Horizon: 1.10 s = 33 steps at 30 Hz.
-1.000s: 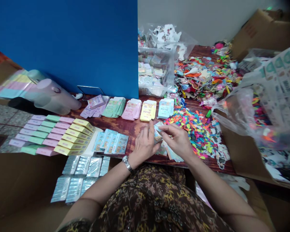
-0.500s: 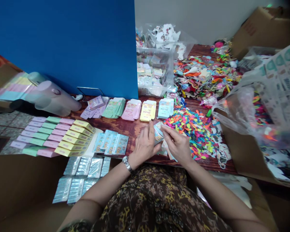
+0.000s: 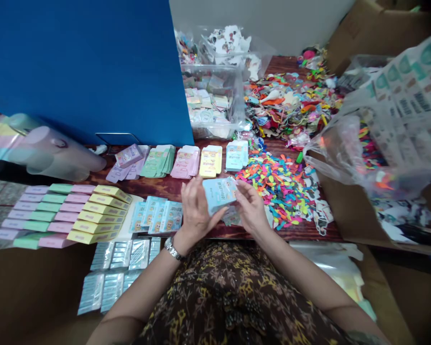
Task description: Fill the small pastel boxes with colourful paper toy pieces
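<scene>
A small light-blue printed card box (image 3: 215, 194) is held between my two hands above the front of the table. My left hand (image 3: 194, 206) has it by the left side, fingers upright along that edge and thumb along the lower edge. Fingers and thumb of my right hand (image 3: 250, 206) close on its right end. Under the hands, something pale and clear lies on the table, mostly covered. Left of my left hand stand several light-blue boxes (image 3: 170, 218) with printed figures. Flat blue cartons (image 3: 237, 155) lie just behind the held box.
Flat yellow (image 3: 210, 161), pink (image 3: 185, 163) and green cartons (image 3: 157, 161) form a row. Colourful small pieces (image 3: 283, 187) heap at right, beside a plastic bag (image 3: 377, 139). Filled boxes (image 3: 100, 213) stack at left; wrapped blue packs (image 3: 109, 287) lie below. A clear bin (image 3: 239, 103) stands behind.
The blue box has turned, so its broad printed face now shows between my hands. My left hand has shifted to its left edge. The whole view has swung slightly to the right.
</scene>
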Tool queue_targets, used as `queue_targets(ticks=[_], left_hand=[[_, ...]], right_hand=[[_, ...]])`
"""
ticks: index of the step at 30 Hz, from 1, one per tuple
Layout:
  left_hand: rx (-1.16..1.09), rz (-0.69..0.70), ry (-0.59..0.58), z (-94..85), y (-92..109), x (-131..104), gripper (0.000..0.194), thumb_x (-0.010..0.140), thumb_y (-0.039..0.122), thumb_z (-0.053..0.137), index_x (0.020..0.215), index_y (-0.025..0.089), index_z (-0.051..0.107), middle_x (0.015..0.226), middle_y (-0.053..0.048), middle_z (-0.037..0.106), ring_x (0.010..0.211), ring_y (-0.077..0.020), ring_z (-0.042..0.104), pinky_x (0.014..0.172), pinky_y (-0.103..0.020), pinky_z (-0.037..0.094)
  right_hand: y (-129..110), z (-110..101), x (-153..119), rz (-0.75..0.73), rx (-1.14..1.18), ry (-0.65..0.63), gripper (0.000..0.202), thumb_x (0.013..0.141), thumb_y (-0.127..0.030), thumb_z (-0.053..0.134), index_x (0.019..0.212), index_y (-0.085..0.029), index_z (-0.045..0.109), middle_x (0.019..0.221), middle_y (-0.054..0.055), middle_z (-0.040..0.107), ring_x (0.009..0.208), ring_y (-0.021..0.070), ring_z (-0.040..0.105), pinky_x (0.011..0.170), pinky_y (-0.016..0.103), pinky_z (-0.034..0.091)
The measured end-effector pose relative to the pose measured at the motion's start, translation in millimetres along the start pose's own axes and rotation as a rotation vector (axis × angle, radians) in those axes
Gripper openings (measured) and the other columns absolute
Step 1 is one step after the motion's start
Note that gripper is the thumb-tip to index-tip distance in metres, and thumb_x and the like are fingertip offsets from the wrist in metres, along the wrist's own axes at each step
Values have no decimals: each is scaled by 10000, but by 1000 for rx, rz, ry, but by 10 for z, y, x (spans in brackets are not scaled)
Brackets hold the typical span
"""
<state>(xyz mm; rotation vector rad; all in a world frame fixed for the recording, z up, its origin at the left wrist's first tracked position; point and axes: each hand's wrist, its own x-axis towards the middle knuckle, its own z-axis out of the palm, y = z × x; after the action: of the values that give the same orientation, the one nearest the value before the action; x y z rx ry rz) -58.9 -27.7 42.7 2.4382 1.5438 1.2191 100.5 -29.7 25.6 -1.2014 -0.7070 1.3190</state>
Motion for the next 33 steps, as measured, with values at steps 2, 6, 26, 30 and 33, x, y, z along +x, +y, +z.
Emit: queue_targets(ticks=[2, 6, 26, 30, 33], left_hand=[[-301, -110, -28, 37, -50, -29, 1205, 797, 507, 722, 1526, 269, -208, 1564, -199, 249, 1415, -359, 354, 1115, -550, 380], [-617, -281, -258, 76, -93, -72, 886, 854, 465, 658, 1550, 261, 148, 1504, -148, 376, 1378, -312, 424, 1122, -476, 398], [-488, -529, -157, 98, -239, -171, 758, 720, 409, 783, 1352, 205, 416, 1314, -119, 547, 1210, -268, 558, 1029, -414, 474], [-371, -468, -158, 171, -204, -189, 697, 715, 407, 799, 1292, 207, 463, 1241, -102, 588, 1158, -265, 585, 1002, -416, 483], [-349, -440, -185, 203, -145, -182, 686, 724, 433, 796, 1282, 204, 470, 1220, -106, 604, 1142, -270, 596, 984, -421, 492]], right_hand=[[47, 46, -55, 164, 120, -54, 380, 762, -416, 763, 1085, -253, 650, 1097, 29, 702, 955, 160, 675, 801, 292, 587], [74, -55, -75, 219, -71, -272, 374, 823, -474, 677, 1127, -259, 633, 1074, 35, 695, 916, 171, 671, 768, 319, 580], [-278, -571, 583, -341, -652, -252, 140, 905, -333, 604, 974, -211, 593, 758, -20, 613, 634, 118, 584, 585, 246, 498], [-477, -416, 429, -513, -390, 14, 243, 906, -365, 622, 1121, -256, 602, 841, -16, 638, 643, 107, 609, 594, 247, 537], [-427, -304, 300, -502, -454, -88, 221, 915, -330, 612, 1122, -255, 638, 866, -5, 670, 645, 113, 628, 603, 263, 544]])
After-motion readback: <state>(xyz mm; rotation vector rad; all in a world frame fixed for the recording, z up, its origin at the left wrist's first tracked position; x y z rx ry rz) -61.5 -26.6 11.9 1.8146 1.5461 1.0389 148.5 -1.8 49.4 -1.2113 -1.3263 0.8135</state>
